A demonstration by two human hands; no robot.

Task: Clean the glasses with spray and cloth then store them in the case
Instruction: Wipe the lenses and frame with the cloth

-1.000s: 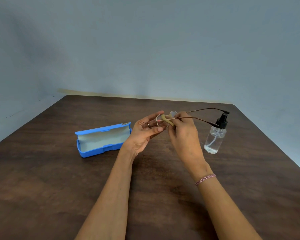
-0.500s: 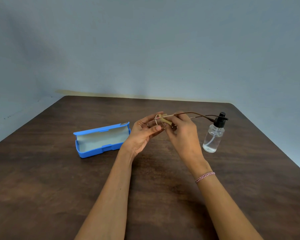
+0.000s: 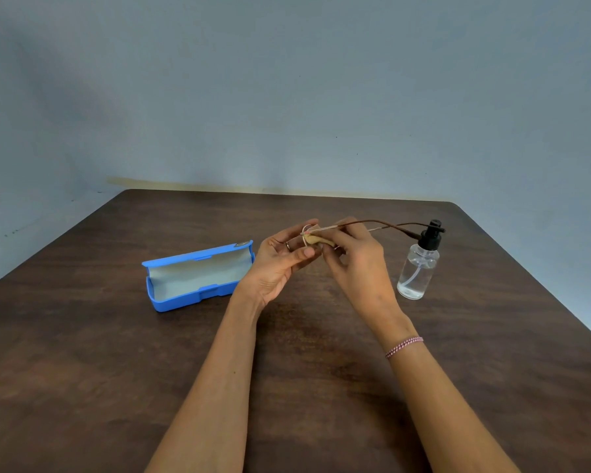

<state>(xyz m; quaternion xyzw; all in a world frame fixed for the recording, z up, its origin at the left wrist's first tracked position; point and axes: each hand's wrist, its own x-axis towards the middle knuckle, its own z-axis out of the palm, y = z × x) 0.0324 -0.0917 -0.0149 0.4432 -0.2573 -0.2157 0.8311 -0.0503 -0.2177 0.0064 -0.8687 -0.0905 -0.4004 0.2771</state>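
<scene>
The glasses [image 3: 372, 224] are held above the middle of the bench [image 3: 82, 370]. Their thin brown temples reach right, the tips crossing the black pump of the spray bottle [image 3: 418, 268] in this view. Bare wood lies in front of the arms, and the far and right edges are well apart from both hands. The left hand [image 3: 280, 264], half curled, holds the front of the frame. The right hand [image 3: 359, 264] pinches a tan cloth [image 3: 316, 240] against a lens. The blue case [image 3: 195, 278] lies open near the left hand.
</scene>
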